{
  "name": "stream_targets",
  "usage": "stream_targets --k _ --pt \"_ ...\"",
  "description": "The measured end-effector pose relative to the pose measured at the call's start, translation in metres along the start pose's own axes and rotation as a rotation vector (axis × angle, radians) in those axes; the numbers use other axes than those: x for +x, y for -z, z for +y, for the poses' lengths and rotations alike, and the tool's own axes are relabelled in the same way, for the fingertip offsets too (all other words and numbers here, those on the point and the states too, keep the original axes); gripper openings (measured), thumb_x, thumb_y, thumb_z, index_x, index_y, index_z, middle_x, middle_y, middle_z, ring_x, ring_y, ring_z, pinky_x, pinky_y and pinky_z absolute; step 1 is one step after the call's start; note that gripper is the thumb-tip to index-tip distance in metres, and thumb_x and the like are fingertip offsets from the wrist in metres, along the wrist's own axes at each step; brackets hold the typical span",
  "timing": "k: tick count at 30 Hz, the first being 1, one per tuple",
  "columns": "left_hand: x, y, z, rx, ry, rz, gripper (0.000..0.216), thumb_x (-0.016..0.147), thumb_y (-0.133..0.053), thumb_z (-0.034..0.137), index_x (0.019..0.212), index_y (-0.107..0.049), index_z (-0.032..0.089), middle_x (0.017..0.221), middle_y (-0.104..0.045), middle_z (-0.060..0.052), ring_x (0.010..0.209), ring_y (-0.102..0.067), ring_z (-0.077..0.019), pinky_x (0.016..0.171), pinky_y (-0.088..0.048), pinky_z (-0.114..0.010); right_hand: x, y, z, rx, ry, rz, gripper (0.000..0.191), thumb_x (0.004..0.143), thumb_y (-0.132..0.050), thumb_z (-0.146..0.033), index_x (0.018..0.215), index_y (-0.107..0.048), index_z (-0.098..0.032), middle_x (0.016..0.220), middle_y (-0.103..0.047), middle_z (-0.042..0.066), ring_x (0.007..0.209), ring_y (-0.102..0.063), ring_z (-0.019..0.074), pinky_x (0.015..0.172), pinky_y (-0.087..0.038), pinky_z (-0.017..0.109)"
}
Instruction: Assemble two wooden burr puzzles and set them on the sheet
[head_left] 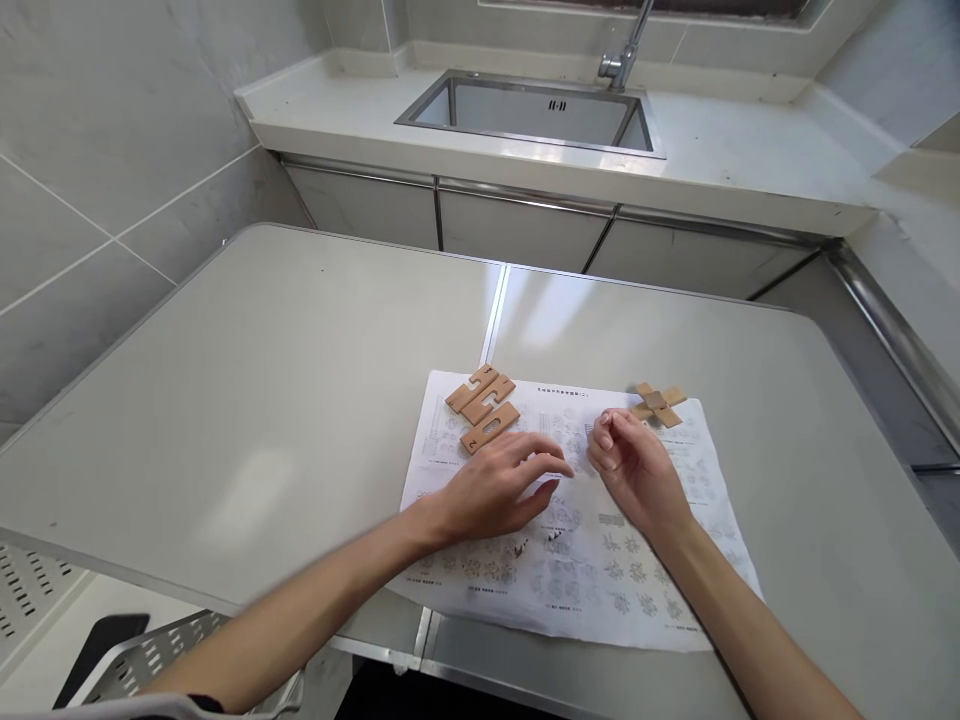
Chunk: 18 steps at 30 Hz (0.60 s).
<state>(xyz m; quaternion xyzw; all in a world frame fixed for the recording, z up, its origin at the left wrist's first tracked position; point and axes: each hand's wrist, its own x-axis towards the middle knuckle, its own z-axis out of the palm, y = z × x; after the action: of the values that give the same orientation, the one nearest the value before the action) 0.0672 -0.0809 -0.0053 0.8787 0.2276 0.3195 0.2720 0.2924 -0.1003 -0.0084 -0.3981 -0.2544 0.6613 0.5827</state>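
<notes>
My left hand (511, 484) hovers or rests over the middle of a printed paper sheet (540, 610), its fingers bent a little but apart, with nothing seen in them. Just behind it lie several flat wooden puzzle pieces with cut-outs: one marked 2 (491, 428), with a slot, and two notched pieces (471, 392) side by side. My right hand (637, 465) is turned palm inward, fingers curled and tips together; whether anything sits in them is hidden. Close behind it lies a cross of wooden pieces (660, 407) on the sheet's far right edge.
The sheet lies on a light folding table (262, 400) with a metal seam (493, 312). Beyond it is a counter with a sink (525, 110) and faucet (619, 68). A perforated basket (161, 650) stands below the table's near left edge.
</notes>
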Motion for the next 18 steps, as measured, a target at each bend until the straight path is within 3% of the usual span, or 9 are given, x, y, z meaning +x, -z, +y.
stream_targets --k 5,8,10,14,18 --pt "0.004 0.015 -0.011 0.221 0.061 0.088 0.02 0.101 -0.058 0.015 0.116 -0.066 0.024 0.118 -0.075 -0.008 0.115 -0.069 -0.0255 0.103 -0.053 -0.045 0.001 0.0 0.004 -0.063 0.014 -0.001 0.018 0.094 -0.079 -0.036 0.087 -0.071 -0.021 0.074 -0.059 -0.002 0.055 -0.049 0.0086 0.047 -0.044 0.02" --pt "0.006 0.026 -0.02 0.322 0.172 0.18 0.022 0.101 -0.063 0.024 0.123 -0.063 0.023 0.132 -0.07 -0.012 0.13 -0.061 -0.0297 0.111 -0.048 -0.05 0.0 -0.001 0.005 -0.092 0.01 -0.006 0.02 0.095 -0.078 -0.037 0.086 -0.07 -0.02 0.074 -0.059 -0.002 0.054 -0.05 0.0083 0.048 -0.043 0.019" --pt "0.006 0.031 -0.028 0.365 0.262 0.202 0.038 0.099 -0.068 0.034 0.133 -0.058 0.021 0.143 -0.062 -0.016 0.141 -0.053 -0.034 0.116 -0.045 -0.053 0.0 -0.001 0.005 -0.111 0.006 -0.008 0.021 0.096 -0.078 -0.037 0.085 -0.07 -0.02 0.074 -0.059 -0.002 0.054 -0.049 0.0086 0.048 -0.044 0.02" --pt "0.0 0.032 -0.043 0.392 0.434 0.152 0.064 0.099 -0.069 0.05 0.149 -0.046 0.019 0.16 -0.048 -0.022 0.155 -0.039 -0.0414 0.125 -0.034 -0.065 0.001 -0.001 0.006 -0.124 0.012 -0.012 0.02 0.095 -0.078 -0.038 0.088 -0.07 -0.022 0.073 -0.059 -0.002 0.054 -0.049 0.0096 0.048 -0.045 0.021" --pt "-0.004 0.026 -0.047 0.328 0.439 0.106 0.067 0.1 -0.067 0.047 0.155 -0.04 0.019 0.162 -0.048 -0.021 0.157 -0.038 -0.0399 0.129 -0.033 -0.064 0.001 -0.001 0.007 -0.139 0.015 -0.013 0.021 0.094 -0.079 -0.039 0.089 -0.069 -0.022 0.073 -0.06 -0.002 0.054 -0.05 0.0104 0.046 -0.045 0.022"
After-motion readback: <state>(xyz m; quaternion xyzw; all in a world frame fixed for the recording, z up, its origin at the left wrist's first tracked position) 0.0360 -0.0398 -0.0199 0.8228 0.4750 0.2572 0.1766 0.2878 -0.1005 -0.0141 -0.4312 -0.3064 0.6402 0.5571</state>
